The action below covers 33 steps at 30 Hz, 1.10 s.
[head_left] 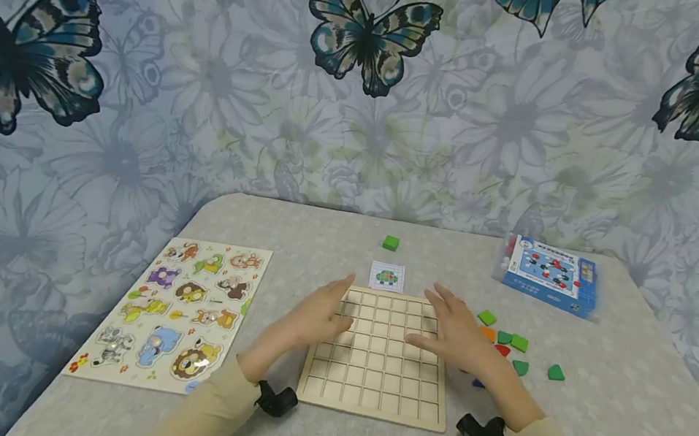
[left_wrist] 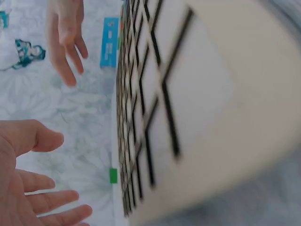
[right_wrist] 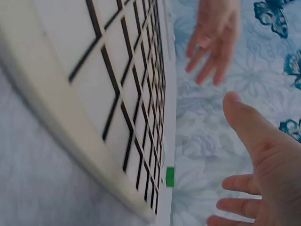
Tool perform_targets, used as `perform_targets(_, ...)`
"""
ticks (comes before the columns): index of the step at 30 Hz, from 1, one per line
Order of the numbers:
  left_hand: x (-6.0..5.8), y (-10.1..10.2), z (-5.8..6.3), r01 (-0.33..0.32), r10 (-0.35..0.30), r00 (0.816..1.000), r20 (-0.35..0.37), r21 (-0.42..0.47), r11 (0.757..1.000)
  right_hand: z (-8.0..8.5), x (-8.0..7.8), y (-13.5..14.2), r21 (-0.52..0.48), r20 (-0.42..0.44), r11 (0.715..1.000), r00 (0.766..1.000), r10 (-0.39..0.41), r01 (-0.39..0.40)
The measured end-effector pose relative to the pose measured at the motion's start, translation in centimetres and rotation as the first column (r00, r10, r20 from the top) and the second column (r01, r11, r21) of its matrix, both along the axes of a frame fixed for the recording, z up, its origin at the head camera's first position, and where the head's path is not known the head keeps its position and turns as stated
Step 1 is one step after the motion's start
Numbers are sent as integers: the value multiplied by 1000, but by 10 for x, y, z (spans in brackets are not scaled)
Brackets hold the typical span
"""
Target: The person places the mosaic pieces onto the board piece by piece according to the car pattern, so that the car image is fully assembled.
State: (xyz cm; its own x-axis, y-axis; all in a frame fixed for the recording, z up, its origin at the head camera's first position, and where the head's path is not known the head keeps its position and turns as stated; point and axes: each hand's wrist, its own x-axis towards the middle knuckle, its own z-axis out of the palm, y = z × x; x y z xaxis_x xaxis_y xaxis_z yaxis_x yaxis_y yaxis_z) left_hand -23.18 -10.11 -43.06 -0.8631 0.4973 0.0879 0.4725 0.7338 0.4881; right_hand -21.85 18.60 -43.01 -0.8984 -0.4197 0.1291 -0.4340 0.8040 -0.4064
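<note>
A wooden grid board (head_left: 376, 358) lies on the table between both hands. My left hand (head_left: 318, 315) hovers over its left edge, fingers extended and thumb spread, holding nothing. Over the right edge is my right hand (head_left: 455, 333), likewise spread and holding nothing. In the left wrist view the left hand (left_wrist: 37, 179) shows relaxed fingers beside the board (left_wrist: 263, 94). The right wrist view shows the right hand (right_wrist: 268, 160) with its thumb apart from the fingers. Just beyond the board lies a small pattern card (head_left: 387, 277) with a coloured picture on a grid.
A green block (head_left: 390, 242) sits behind the card. Several coloured pieces, among them a green triangle (head_left: 557, 373), lie right of the board, partly behind the right arm. An animal picture board (head_left: 178, 313) lies at left. A blue box (head_left: 550, 274) stands at back right.
</note>
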Motion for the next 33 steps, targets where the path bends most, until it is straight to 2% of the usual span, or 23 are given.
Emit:
perform_targets(3, -1, -12, -8, -17, 13, 999, 44, 90, 996, 4, -2, 19, -103, -30, 994, 999, 30, -33)
perform_targets(5, -1, -20, -13, -20, 11, 998, 69, 137, 990, 8, -3, 37, -157, -60, 987, 998, 7, -16)
perform_targets(10, 2, -34, -28, -28, -4, 992, 122, 264, 964, 16, -1, 83, -224, -92, 970, 988, -123, 100)
perform_targets(15, 7, -39, -43, -117, 51, 982, 181, 379, 918, 15, 6, 121, -234, -57, 950, 973, -226, 207)
perform_targets(18, 9, -38, -48, -133, 71, 984, 166, 406, 904, 10, 17, 138, -216, -21, 939, 960, -280, 269)
perform_targets(22, 9, -35, -50, -107, 62, 990, 123, 395, 912, 1, 36, 160, -157, -9, 932, 944, -331, 326)
perform_targets(25, 11, -34, -49, -112, 69, 990, 122, 400, 910, -6, 47, 173, -127, 11, 931, 939, -344, 343)
perform_targets(28, 12, -35, -47, -128, 81, 988, 129, 415, 901, -14, 52, 182, -119, 64, 933, 941, -333, 339)
perform_targets(33, 12, -37, -47, -125, 78, 989, 126, 425, 896, -25, 51, 189, -88, 152, 939, 936, -317, 332)
